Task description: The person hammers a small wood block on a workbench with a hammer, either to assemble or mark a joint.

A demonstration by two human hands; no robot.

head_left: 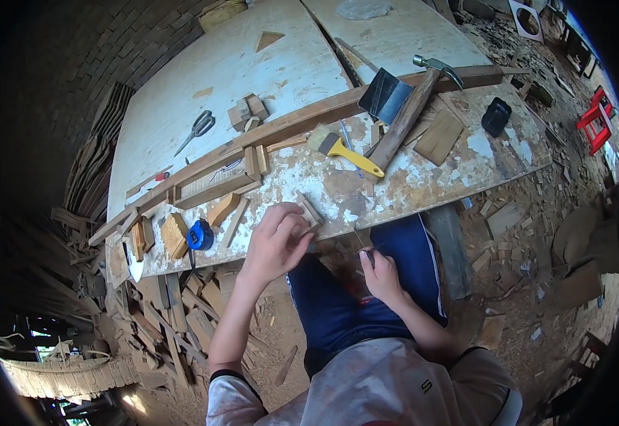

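My left hand (277, 241) is at the table's near edge, its fingers curled and thumb bent against a small wood piece (311, 210). The fingers partly hide the lower end of that piece. Above my lap, my right hand (380, 275) is closed around the dark handle of a thin-shafted tool (358, 240); the exact kind is too small to tell. Its shaft points up toward the table edge, to the right of the wood piece. Beyond my hands lie a yellow-handled paintbrush (353, 155) and a hammer (410, 117).
The worn table (338, 226) carries a long wooden beam (288, 122) across it. Scissors (197, 131), a blue tape measure (200, 235), wood blocks (174, 234), a dark metal plate (385, 96) and a black case (496, 117) lie about. Offcuts (505, 219) litter the floor; a red stand (595, 121) is far right.
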